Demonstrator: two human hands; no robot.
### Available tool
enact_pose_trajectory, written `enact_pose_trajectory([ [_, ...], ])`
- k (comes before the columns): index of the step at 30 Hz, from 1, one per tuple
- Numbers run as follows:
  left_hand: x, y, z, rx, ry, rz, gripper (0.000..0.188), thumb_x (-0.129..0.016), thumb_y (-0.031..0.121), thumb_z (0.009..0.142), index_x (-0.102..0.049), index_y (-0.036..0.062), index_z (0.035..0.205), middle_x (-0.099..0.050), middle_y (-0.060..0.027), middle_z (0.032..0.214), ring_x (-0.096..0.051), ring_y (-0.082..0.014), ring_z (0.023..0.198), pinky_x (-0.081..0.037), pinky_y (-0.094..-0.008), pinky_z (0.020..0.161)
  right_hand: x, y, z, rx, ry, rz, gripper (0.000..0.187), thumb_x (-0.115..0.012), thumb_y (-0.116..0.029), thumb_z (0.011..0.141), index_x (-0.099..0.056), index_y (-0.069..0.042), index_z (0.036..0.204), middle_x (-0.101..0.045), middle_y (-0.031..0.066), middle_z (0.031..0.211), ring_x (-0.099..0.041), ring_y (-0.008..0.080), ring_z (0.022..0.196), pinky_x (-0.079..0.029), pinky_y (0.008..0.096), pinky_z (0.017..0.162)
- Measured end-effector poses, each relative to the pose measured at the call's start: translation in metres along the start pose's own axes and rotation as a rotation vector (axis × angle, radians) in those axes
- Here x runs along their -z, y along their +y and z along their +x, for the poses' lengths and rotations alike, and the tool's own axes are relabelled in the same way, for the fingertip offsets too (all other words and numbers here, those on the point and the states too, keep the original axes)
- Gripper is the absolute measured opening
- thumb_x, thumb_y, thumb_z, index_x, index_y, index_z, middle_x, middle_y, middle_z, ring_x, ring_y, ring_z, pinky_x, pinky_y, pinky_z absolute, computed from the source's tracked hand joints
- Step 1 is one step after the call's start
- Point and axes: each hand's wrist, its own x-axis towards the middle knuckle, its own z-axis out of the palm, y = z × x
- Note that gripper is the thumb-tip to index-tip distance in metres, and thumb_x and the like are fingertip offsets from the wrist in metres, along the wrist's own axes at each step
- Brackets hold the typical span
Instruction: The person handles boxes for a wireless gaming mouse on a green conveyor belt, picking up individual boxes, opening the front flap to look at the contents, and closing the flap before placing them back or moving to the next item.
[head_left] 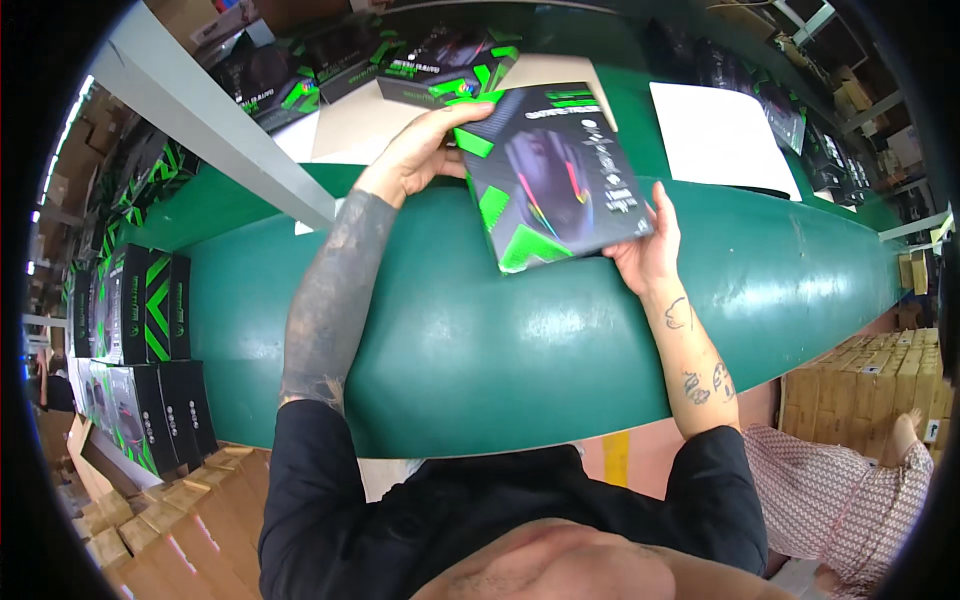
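Note:
Between my two hands is a black and green box with a computer mouse pictured on its front (555, 180), tilted so that face points up toward me. My left hand (425, 145) grips its upper left edge, thumb on the front and fingers behind. At the lower right corner my right hand (650, 240) is closed round the box, thumb along the side; its other fingers are partly hidden underneath. The box is held above the green table (500, 350), near its far side.
Similar boxes (450, 65) lie on cardboard beyond my hands. A white sheet (720, 140) lies at the far right. Stacked mouse boxes (140, 305) stand at the left edge. A grey metal post (220, 110) slants in at upper left. A person's patterned clothing (835, 490) shows at lower right, beside cartons (850, 385).

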Motion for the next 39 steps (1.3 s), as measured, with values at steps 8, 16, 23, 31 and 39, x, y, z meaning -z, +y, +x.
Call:
enact_pose_trajectory([
  [8, 0.026, -0.041, 0.043, -0.858, 0.678, -0.564, 0.038, -0.060, 0.023, 0.086, -0.044, 0.0066, 0.116, -0.053, -0.0083, 0.104, -0.052, -0.0163, 0.091, -0.043, -0.0355, 0.081, -0.009, 0.007, 0.010, 0.131, 0.169, -0.259, 0.038, -0.046, -0.031, 0.093, -0.049, -0.003, 0.119, -0.060, 0.0084, 0.089, -0.058, 0.0143, 0.080, -0.051, 0.0292, 0.067],
  [16, -0.037, -0.085, 0.028, -0.824, 0.245, 0.859, 0.018, -0.063, 0.017, 0.079, -0.058, 0.0066, 0.093, -0.056, -0.0074, 0.096, -0.054, -0.0203, 0.090, -0.044, -0.0329, 0.079, -0.016, 0.005, 0.016, 0.241, 0.221, -0.922, 0.032, -0.061, -0.019, 0.085, -0.055, -0.004, 0.112, -0.058, 0.0092, 0.098, -0.057, 0.0168, 0.088, -0.050, 0.0283, 0.073],
  [23, -0.052, -0.079, 0.029, -0.839, 0.159, 0.969, 0.016, -0.063, 0.013, 0.078, -0.058, 0.0014, 0.086, -0.058, -0.0107, 0.092, -0.058, -0.0235, 0.085, -0.047, -0.0313, 0.076, 0.082, -0.109, 0.077, 0.494, 1.329, -1.999, 0.095, -0.064, -0.050, 0.072, -0.025, 0.012, 0.133, -0.025, 0.0389, 0.133, -0.023, 0.0432, 0.129, -0.025, 0.0455, 0.106],
  [31, -0.047, -0.084, 0.036, -0.790, 0.210, 0.960, 0.015, -0.065, 0.019, 0.074, -0.058, 0.0062, 0.080, -0.056, -0.0094, 0.086, -0.055, -0.0272, 0.085, -0.045, -0.0373, 0.075, 0.143, -0.144, 0.091, 0.826, 1.057, 0.266, 0.035, -0.054, 0.000, 0.084, -0.044, 0.008, 0.117, -0.053, 0.0194, 0.116, -0.058, 0.0305, 0.100, -0.050, 0.0448, 0.084],
  [39, -0.049, -0.079, 0.029, -0.759, 0.219, 1.081, 0.015, -0.064, 0.021, 0.074, -0.060, 0.0083, 0.079, -0.056, -0.0065, 0.086, -0.054, -0.0255, 0.085, -0.043, -0.0358, 0.076, -0.030, -0.082, 0.135, 0.721, 0.352, 0.419, 0.032, -0.049, -0.005, 0.087, -0.044, -0.001, 0.119, -0.054, 0.0099, 0.116, -0.053, 0.0205, 0.106, -0.042, 0.0332, 0.096],
])
